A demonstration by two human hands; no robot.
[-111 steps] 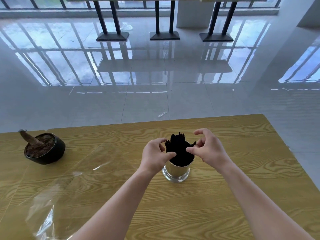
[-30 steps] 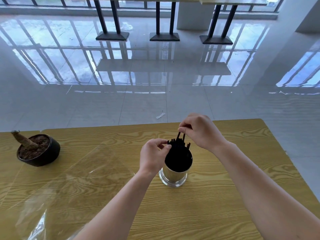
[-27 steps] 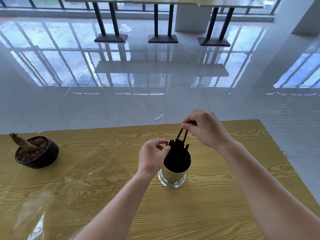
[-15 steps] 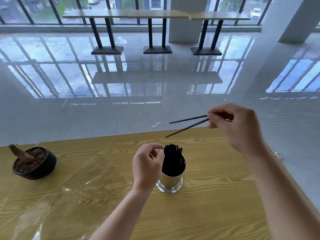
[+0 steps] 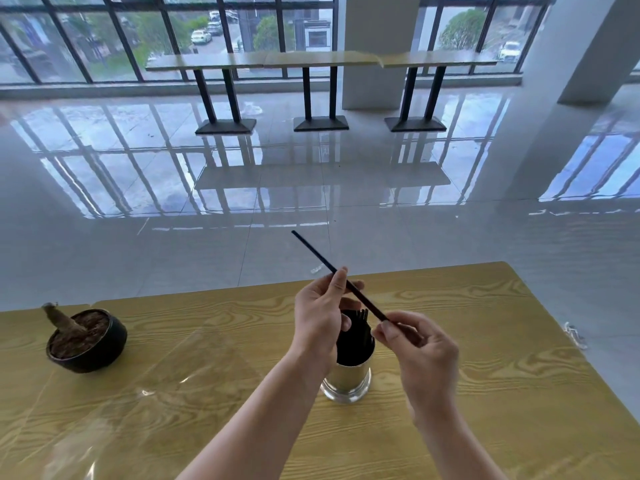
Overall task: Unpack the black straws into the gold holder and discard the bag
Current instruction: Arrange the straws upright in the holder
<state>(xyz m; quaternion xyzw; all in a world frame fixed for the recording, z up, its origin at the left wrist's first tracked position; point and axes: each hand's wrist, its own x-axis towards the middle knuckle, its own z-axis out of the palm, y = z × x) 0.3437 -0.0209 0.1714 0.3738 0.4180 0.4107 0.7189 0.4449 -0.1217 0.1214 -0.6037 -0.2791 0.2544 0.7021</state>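
A loose straw was pinched by the right hand and steadied by the left hand; the gold holder could be toppled if jabbed.

The wooden table bears a gold holder, plant pot and clear bag.

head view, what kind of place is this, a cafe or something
Probably a cafe or canteen, though no sign confirms it. A row of tall bar tables lines the big windows, the tiled floor is wide and open, and a gold holder of straws sits on the table.
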